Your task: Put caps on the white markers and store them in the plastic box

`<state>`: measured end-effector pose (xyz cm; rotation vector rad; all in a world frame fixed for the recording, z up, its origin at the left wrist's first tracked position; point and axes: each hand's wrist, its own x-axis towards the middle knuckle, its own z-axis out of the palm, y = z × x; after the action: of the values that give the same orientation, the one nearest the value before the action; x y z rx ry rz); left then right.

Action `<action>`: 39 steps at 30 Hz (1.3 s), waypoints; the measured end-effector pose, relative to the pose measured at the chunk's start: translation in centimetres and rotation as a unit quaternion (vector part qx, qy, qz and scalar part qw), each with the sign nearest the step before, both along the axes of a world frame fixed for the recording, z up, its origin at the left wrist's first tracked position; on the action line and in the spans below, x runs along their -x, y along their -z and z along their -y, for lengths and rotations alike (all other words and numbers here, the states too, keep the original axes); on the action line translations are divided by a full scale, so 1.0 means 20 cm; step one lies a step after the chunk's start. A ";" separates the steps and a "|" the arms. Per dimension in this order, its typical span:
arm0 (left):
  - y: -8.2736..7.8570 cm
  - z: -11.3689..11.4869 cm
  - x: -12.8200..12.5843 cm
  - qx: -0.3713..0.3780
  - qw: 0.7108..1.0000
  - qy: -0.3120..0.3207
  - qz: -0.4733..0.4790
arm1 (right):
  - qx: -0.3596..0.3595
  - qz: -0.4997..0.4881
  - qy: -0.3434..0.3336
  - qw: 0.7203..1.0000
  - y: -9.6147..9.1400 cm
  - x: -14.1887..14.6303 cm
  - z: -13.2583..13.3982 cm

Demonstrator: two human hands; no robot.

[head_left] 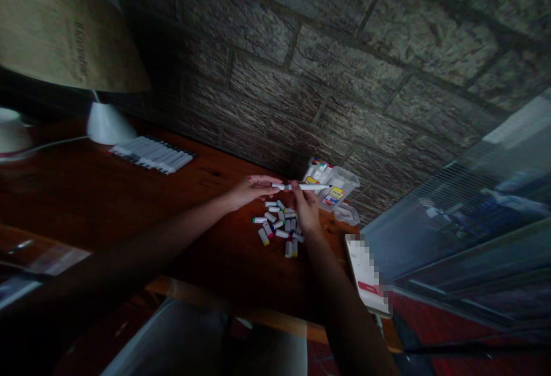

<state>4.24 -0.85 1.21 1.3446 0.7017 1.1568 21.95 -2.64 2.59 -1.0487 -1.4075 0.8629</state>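
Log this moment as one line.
left hand: on one end of white marker | right hand: gripping same marker | short white pieces: scattered on desk | marker row: near lamp | clear box: beyond right hand

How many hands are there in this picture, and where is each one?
2: the left hand at one end of the white marker, the right hand near its middle.

Dim rm w/ rough stone-blk wall (344,60) behind wood tbl (241,264), lamp (71,40) at L, red flr (434,310) lower R.
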 end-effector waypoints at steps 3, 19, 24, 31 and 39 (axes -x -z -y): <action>0.00 0.00 0.00 -0.011 1.000 -0.014 -0.011 | 0.003 -0.007 -0.021 1.000 0.01 0.00 -0.01; 0.04 0.00 -0.03 -0.151 0.984 -0.047 -0.081 | 0.008 -0.004 -0.059 0.998 0.02 -0.01 0.00; 0.04 0.01 -0.03 -0.203 0.967 -0.086 -0.129 | 0.024 0.000 -0.068 0.997 0.04 -0.01 -0.01; 0.04 0.04 -0.01 -0.280 0.927 -0.110 -0.225 | 0.031 -0.007 -0.094 0.995 0.04 -0.01 -0.03; 0.03 0.06 -0.01 -0.317 0.906 -0.130 -0.247 | 0.039 -0.014 -0.100 0.994 0.06 -0.01 -0.04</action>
<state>4.44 -2.06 0.60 2.1985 0.9294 1.3294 22.15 -1.83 1.31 -0.9608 -1.4829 1.0804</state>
